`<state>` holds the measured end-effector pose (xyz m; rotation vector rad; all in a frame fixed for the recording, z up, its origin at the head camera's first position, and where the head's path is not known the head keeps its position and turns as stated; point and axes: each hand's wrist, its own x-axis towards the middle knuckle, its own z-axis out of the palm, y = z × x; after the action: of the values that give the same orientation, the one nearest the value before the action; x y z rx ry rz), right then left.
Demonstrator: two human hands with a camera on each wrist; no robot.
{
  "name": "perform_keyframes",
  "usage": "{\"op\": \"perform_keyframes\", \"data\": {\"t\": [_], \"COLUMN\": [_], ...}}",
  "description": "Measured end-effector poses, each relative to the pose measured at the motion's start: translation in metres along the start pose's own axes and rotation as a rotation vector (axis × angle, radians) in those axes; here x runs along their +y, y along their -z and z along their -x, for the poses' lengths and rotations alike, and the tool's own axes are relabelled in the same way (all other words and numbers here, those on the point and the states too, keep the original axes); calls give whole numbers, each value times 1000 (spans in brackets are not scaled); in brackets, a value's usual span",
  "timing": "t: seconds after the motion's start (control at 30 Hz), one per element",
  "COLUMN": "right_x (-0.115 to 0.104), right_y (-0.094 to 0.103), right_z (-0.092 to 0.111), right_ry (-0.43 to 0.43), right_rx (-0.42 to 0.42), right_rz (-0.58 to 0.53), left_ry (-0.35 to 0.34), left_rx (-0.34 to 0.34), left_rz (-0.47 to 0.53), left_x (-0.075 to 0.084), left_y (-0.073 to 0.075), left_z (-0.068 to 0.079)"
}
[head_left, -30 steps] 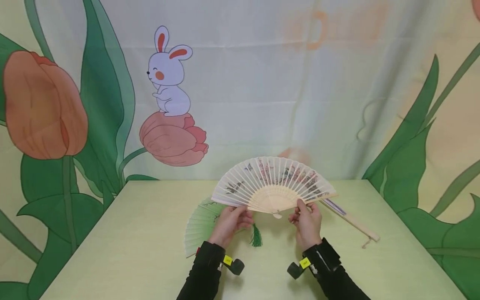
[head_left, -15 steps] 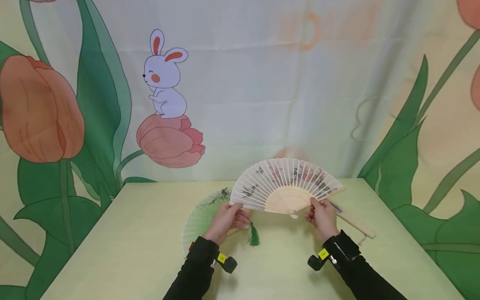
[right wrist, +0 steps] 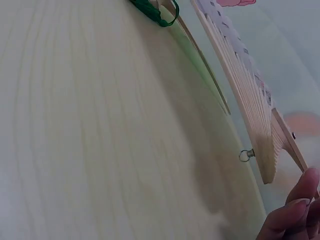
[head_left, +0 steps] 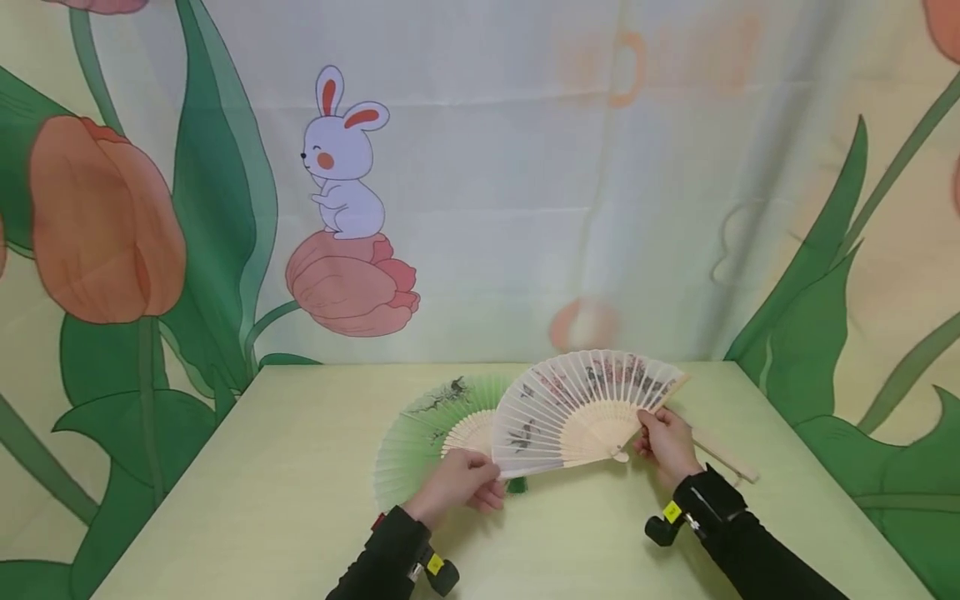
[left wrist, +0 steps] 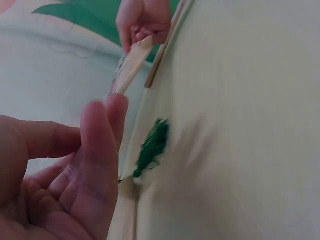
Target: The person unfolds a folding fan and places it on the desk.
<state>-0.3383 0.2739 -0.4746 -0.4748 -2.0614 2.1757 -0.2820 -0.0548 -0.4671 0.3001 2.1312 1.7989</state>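
Note:
A white folding fan (head_left: 592, 400) with printed flowers is spread wide between both hands, held above the table. My left hand (head_left: 459, 482) pinches its lower left edge between thumb and fingers. On the other side my right hand (head_left: 667, 442) pinches the right guard stick near the pivot. In the right wrist view the fan's ribs (right wrist: 250, 115) meet at a pivot with a small metal ring (right wrist: 245, 155). Under and left of it lies an open green folding fan (head_left: 420, 442), partly covered, with a dark green tassel (left wrist: 153, 147).
A closed folding fan (head_left: 723, 457) lies on the table (head_left: 300, 500) at the right, partly behind my right hand. Behind the table's far edge hangs a cloth backdrop (head_left: 480, 167) printed with tulips and a rabbit.
The white fan has moved right and tilted, its left end now lower. Both hands have moved with it, the right one further right. More of the green fan shows.

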Motion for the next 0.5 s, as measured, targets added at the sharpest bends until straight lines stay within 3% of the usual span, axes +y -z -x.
{"op": "perform_keyframes", "data": {"t": [0.2,0.5], "right_x": [5,8], "right_y": [7,16], "right_z": [-8,-20], "right_ry": [-11,-57], "right_rx": [-22,-66], "right_rz": [57,190], "left_ry": [17,61], "left_rx": [-76,-212], "left_rz": [-12,90], "left_x": [-7,-18], "left_y": [-18,-37], "left_z": [11,21]}}
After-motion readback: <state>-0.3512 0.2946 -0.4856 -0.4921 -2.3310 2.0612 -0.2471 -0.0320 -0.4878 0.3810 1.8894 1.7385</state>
